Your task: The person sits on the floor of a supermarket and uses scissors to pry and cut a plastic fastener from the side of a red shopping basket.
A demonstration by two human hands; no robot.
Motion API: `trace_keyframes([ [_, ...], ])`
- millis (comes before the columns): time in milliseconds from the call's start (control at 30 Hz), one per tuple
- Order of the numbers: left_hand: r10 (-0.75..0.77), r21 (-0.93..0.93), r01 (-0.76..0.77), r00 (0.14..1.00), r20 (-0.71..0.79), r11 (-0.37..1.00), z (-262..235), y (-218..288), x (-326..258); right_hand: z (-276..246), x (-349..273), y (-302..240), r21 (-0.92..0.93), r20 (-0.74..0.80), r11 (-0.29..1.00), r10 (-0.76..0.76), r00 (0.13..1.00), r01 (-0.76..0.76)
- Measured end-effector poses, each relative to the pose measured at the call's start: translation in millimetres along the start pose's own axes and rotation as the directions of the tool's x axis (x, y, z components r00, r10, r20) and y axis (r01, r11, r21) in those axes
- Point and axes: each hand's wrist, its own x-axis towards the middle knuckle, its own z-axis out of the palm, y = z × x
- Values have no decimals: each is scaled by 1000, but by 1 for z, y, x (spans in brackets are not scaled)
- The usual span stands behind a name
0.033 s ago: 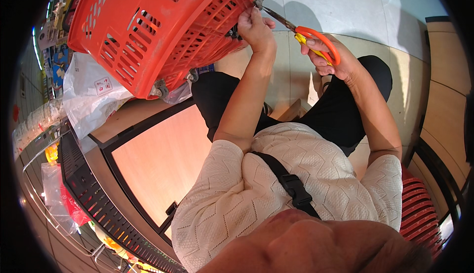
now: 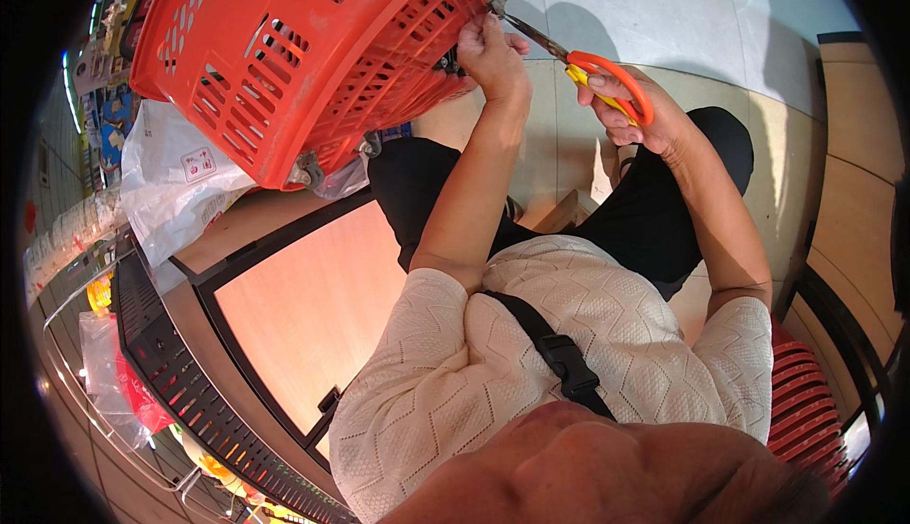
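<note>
A red plastic shopping basket [image 2: 353, 67] with slotted sides lies tipped over at the upper left, its underside and small casters toward me. At its right edge is a grey caster [image 2: 499, 3]. My left hand [image 2: 495, 62] is closed just below that caster, fingers pinched together; whatever they grip is too small to make out. In my right hand [image 2: 637, 107] is a pair of scissors [image 2: 607, 62] with orange and yellow handles. Their narrow blades point up and left, with the tips at the caster. Whether the tips touch it I cannot tell.
Left of my legs stands a wood-panelled cabinet [image 2: 303, 306] with a black frame. A white plastic bag [image 2: 175, 169] lies beside the basket. A black slotted rack [image 2: 190, 382] runs along the lower left. Red stacked stools [image 2: 806, 401] and a wooden cabinet [image 2: 858, 117] are on the right.
</note>
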Motion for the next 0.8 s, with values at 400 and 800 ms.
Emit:
trace_keyframes([
  [400,-15,-118,22,998,61,993,-8,-11,6,4,10,-1,40,-11,999,36,999,-35],
  [800,-66,-172,83,993,99,982,-9,-10,4,-2,13,2,75,7,996,47,999,-47],
])
